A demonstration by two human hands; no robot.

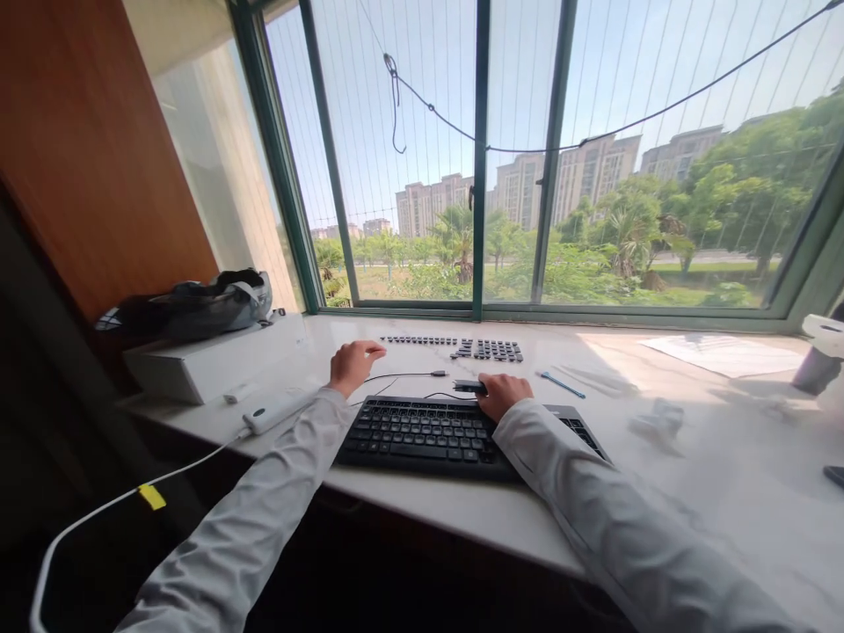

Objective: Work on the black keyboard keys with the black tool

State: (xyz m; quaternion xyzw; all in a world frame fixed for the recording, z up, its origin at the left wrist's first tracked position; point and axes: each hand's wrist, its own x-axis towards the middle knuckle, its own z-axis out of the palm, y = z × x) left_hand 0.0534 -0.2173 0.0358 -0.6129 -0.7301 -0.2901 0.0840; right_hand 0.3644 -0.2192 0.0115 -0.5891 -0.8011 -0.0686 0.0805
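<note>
A black keyboard (422,440) lies near the table's front edge, its cable trailing behind it. My right hand (506,394) is closed around a small dark tool (469,387), whose exact kind I cannot tell, just behind the keyboard's upper edge. Over the table to the left, my left hand (352,365) has its fingertips pressed together; whatever is in them, if anything, is too small to see. Loose black keycaps stand in rows behind the hands, a long strip (422,340) and a denser block (499,351). Between the hands lies a cable plug (439,374).
A thin blue stick (563,384) lies right of my right hand, near a crumpled clear wrapper (659,422). White paper (722,353) rests by the window (481,312). At left are a white power strip (280,411) and a white box (211,360) with a dark bag (198,303) on it.
</note>
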